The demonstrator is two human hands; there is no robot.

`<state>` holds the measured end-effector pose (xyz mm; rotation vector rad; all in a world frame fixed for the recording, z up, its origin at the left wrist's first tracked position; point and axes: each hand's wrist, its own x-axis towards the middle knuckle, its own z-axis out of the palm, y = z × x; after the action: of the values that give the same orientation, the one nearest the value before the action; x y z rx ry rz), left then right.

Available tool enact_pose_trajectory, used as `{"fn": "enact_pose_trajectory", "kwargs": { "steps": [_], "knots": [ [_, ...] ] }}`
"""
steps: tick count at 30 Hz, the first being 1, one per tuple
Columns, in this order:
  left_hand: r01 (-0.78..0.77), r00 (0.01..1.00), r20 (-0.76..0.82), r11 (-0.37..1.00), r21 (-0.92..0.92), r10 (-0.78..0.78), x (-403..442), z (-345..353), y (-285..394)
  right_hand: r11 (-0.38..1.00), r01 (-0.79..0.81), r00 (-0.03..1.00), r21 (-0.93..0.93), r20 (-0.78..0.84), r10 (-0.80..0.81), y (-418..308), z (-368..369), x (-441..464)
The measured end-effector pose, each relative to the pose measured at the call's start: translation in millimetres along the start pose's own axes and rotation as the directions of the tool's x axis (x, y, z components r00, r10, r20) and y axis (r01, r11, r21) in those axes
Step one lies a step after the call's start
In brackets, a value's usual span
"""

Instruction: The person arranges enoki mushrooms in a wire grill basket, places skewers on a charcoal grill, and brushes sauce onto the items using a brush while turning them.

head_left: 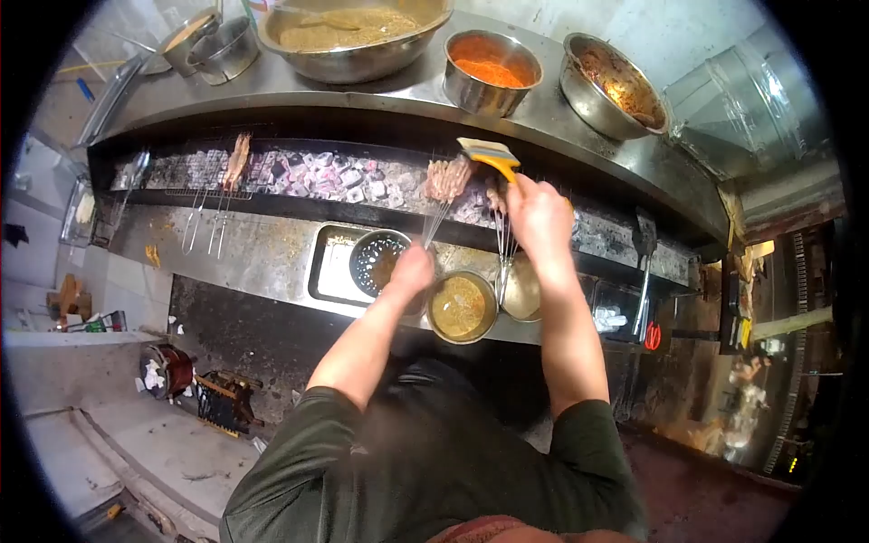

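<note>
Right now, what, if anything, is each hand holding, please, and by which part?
Left hand: meat skewers, by their bare metal ends. Right hand: yellow brush, by its handle.

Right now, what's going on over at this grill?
Over the long charcoal grill, the left hand holds a bunch of skewers with meat at the far ends. The right hand grips a yellow-handled brush beside that meat. More skewers lie across the grill to either side, and bowls of seasoning or sauce stand on the ledge behind.
</note>
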<state>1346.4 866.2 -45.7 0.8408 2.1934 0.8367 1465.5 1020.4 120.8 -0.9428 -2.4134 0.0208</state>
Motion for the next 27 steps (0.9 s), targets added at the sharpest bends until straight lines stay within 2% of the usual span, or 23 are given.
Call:
{"fn": "enact_pose_trajectory", "kwargs": {
  "steps": [1,2,3,5,6,7,9,10,13,15,17,18,21,22,23,25,27],
  "knots": [
    [-0.269,0.951,-0.168,0.962,-0.033,0.26,2.9,8.9,-11.8,0.999,-0.04,0.999,0.002,-0.016,0.04,-0.5,-7.9,-1.5],
    [-0.048,0.992,0.08,0.882,-0.469,0.097,6.9,15.4,-24.5,0.999,-0.035,0.999,-0.016,-0.013,0.034,-3.6,-10.6,-3.1],
    [0.265,0.927,0.373,0.616,-0.742,0.05,2.8,6.7,-16.4,0.999,-0.03,1.0,-0.038,-0.011,0.029,-5.9,-13.0,-3.6],
    [0.477,0.84,0.518,0.238,-0.846,0.16,2.5,1.9,-14.5,0.996,-0.001,1.0,-0.091,0.006,0.002,-10.4,-0.8,-2.9],
    [0.575,0.79,0.568,0.041,-0.817,0.233,3.5,-0.3,-16.2,0.997,-0.005,0.998,-0.081,0.061,0.01,-17.6,11.9,-2.4],
    [0.611,0.765,0.586,-0.012,-0.792,0.268,7.9,0.5,-20.8,0.998,-0.009,0.993,-0.07,0.115,0.017,-25.7,27.0,-2.2],
    [0.675,0.719,0.61,-0.125,-0.727,0.333,16.8,6.7,-34.0,0.977,0.16,0.945,-0.139,0.307,-0.111,-39.1,70.9,-10.2],
    [0.676,0.71,0.59,-0.138,-0.724,0.384,18.8,9.8,-38.9,0.98,0.166,0.938,-0.109,0.323,-0.123,-43.7,79.8,-13.6],
    [0.698,0.699,0.65,-0.085,-0.711,0.299,19.5,3.2,-40.6,0.989,0.086,0.97,-0.12,0.239,-0.056,-49.8,66.9,9.7],
    [0.693,0.705,0.639,-0.107,-0.713,0.306,17.4,0.4,-40.7,0.993,0.045,0.991,-0.11,0.129,-0.03,-58.5,74.8,19.4],
    [0.707,0.691,0.651,-0.104,-0.7,0.316,18.4,-0.4,-44.3,0.965,0.207,0.91,-0.159,0.395,-0.13,-48.6,117.3,13.2],
    [0.711,0.681,0.64,-0.11,-0.695,0.356,21.7,2.6,-49.2,0.963,0.239,0.922,-0.127,0.34,-0.185,-53.1,115.1,8.7],
    [0.718,0.682,0.67,-0.093,-0.69,0.294,21.6,-0.8,-47.8,0.975,0.152,0.972,-0.163,0.2,-0.119,-76.5,76.0,6.4],
    [0.703,0.694,0.658,-0.077,-0.707,0.294,20.1,-1.4,-47.4,0.968,0.167,0.96,-0.185,0.255,-0.117,-70.7,88.8,-9.1],
    [0.712,0.683,0.671,-0.059,-0.7,0.287,17.5,0.1,-49.3,0.954,0.238,0.902,-0.181,0.406,-0.148,-62.1,95.5,-22.7],
    [0.707,0.685,0.672,-0.033,-0.706,0.282,25.3,0.8,-50.5,0.978,0.183,0.942,-0.101,0.301,-0.145,-67.6,67.2,-30.6],
    [0.681,0.714,0.652,-0.035,-0.732,0.257,22.9,0.1,-52.0,0.981,0.153,0.961,-0.121,0.25,-0.119,-62.5,63.2,-45.1]
  ]
}}
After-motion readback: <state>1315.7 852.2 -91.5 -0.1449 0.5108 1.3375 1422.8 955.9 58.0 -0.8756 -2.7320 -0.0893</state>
